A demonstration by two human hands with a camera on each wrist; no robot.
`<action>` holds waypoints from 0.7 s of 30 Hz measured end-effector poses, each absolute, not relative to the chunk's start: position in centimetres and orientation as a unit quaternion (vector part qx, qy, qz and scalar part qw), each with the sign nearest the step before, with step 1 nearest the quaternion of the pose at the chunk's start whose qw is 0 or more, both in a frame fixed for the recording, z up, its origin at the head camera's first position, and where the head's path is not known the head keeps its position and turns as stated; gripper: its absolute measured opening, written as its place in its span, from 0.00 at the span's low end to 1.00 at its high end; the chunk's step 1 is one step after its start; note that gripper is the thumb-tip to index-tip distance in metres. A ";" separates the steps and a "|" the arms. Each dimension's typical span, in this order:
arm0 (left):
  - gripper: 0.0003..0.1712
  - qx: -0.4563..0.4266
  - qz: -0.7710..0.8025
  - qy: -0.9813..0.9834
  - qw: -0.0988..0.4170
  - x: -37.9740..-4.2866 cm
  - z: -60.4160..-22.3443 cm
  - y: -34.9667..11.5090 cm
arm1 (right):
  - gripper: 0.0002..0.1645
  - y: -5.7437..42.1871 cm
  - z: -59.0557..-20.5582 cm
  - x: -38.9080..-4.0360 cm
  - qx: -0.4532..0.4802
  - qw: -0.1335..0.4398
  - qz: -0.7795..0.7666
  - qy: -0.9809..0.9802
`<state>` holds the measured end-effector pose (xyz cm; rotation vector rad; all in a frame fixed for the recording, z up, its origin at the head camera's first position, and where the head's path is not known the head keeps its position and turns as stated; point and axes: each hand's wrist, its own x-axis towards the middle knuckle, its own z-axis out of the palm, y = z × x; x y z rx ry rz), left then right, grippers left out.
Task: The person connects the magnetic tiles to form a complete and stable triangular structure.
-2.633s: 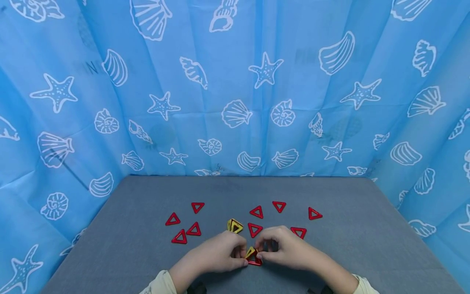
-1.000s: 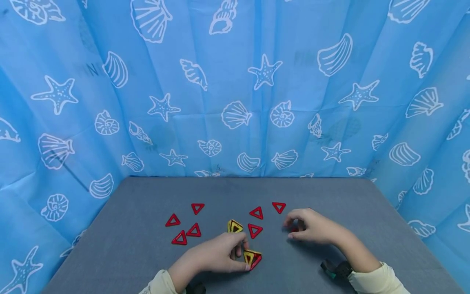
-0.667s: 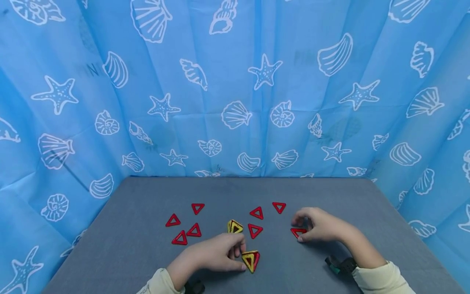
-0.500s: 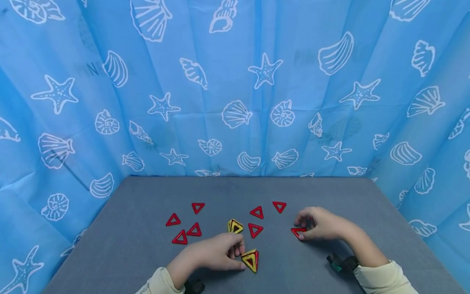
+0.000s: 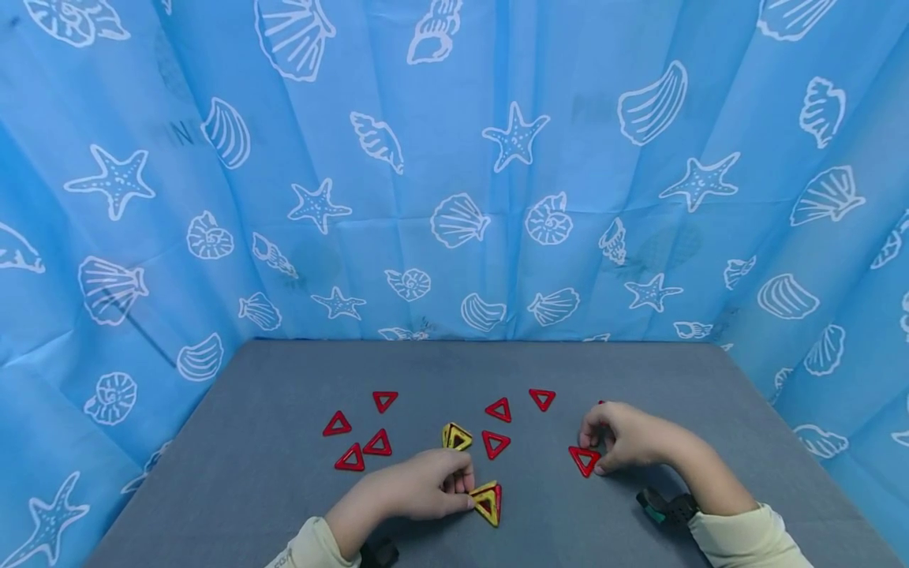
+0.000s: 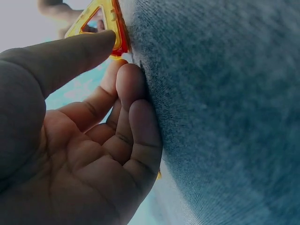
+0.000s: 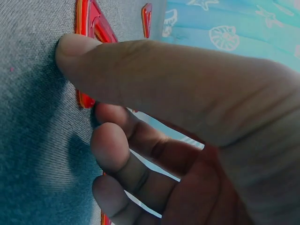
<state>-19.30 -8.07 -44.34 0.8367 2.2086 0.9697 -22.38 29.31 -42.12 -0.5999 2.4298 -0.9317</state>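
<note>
In the head view, my left hand (image 5: pixel 422 483) pinches the left corner of a small pyramid of yellow and red triangular magnetic tiles (image 5: pixel 487 505) near the table's front. In the left wrist view, the thumb lies across a yellow face of that pyramid (image 6: pixel 112 18); the other fingers curl beside the tabletop. To the right, my right hand (image 5: pixel 635 435) pinches a red triangular tile (image 5: pixel 577 452) at its right side. The right wrist view has this red tile (image 7: pixel 86 99) partly hidden behind the thumb, close to the cloth.
A second yellow-and-red tile piece (image 5: pixel 457 436) stands behind my left hand. Several loose red triangles lie around, among them one at the left (image 5: pixel 337 424) and one at the back (image 5: pixel 542 400). Another red tile peeks out behind my right hand. A blue shell-print curtain (image 5: pixel 454 276) surrounds the grey table (image 5: pixel 298 371).
My right hand has left the pyramid, gone right and taken hold of a red triangle, which has turned and shifted slightly. The pyramid has turned in my left hand, a yellow face now towards me.
</note>
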 end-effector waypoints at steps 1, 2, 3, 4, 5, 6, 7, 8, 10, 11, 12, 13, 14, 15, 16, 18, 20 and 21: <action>0.06 0.314 0.362 0.829 0.289 -19.3 -44.3 -8.1 | 0.18 29.3 -42.1 -22.3 -0.218 0.234 -0.339 0.885; 0.06 0.313 0.362 0.829 0.289 -19.3 -44.4 -8.1 | 0.17 29.3 -42.1 -22.3 -0.217 0.235 -0.337 0.885; 0.06 0.313 0.360 0.830 0.288 -19.2 -44.4 -8.1 | 0.17 29.2 -42.0 -22.3 -0.216 0.237 -0.336 0.886; 0.06 0.312 0.359 0.831 0.288 -19.2 -44.4 -8.1 | 0.17 29.2 -42.0 -22.2 -0.215 0.237 -0.335 0.886; 0.06 0.311 0.359 0.831 0.289 -19.2 -44.4 -8.0 | 0.17 29.2 -42.0 -22.2 -0.215 0.239 -0.334 0.886; 0.06 0.309 0.358 0.832 0.290 -19.2 -44.4 -8.0 | 0.16 29.1 -42.0 -22.2 -0.214 0.241 -0.335 0.885; 0.06 0.308 0.359 0.831 0.291 -19.1 -44.3 -8.0 | 0.16 29.1 -41.9 -22.2 -0.215 0.243 -0.336 0.884; 0.07 0.307 0.359 0.832 0.291 -19.1 -44.3 -8.0 | 0.16 29.0 -41.9 -22.2 -0.215 0.246 -0.337 0.883; 0.07 0.307 0.358 0.832 0.291 -19.1 -44.3 -8.0 | 0.16 28.9 -42.0 -22.2 -0.217 0.249 -0.340 0.881; 0.07 0.308 0.357 0.832 0.290 -19.1 -44.3 -8.0 | 0.16 28.8 -42.0 -22.2 -0.217 0.252 -0.342 0.879; 0.07 0.310 0.356 0.833 0.288 -19.1 -44.3 -8.0 | 0.15 28.8 -42.0 -22.2 -0.218 0.253 -0.344 0.878; 0.07 0.311 0.354 0.834 0.287 -19.1 -44.4 -8.0 | 0.15 28.7 -42.1 -22.2 -0.219 0.253 -0.345 0.877; 0.07 0.313 0.352 0.835 0.285 -19.1 -44.4 -8.0 | 0.15 28.6 -42.1 -22.1 -0.220 0.253 -0.346 0.876; 0.07 0.314 0.351 0.835 0.284 -19.1 -44.4 -8.0 | 0.15 28.6 -42.1 -22.1 -0.222 0.253 -0.347 0.875; 0.07 0.315 0.351 0.835 0.284 -19.1 -44.3 -8.0 | 0.15 28.5 -42.2 -22.1 -0.225 0.253 -0.347 0.874; 0.06 0.315 0.351 0.835 0.284 -19.1 -44.3 -8.0 | 0.14 28.2 -42.2 -21.9 -0.234 0.252 -0.347 0.873; 0.07 0.314 0.352 0.834 0.285 -19.0 -44.2 -8.0 | 0.14 27.8 -42.2 -21.8 -0.242 0.249 -0.345 0.872; 0.07 0.313 0.353 0.834 0.286 -19.0 -44.2 -8.0 | 0.15 27.6 -42.3 -21.7 -0.247 0.246 -0.343 0.872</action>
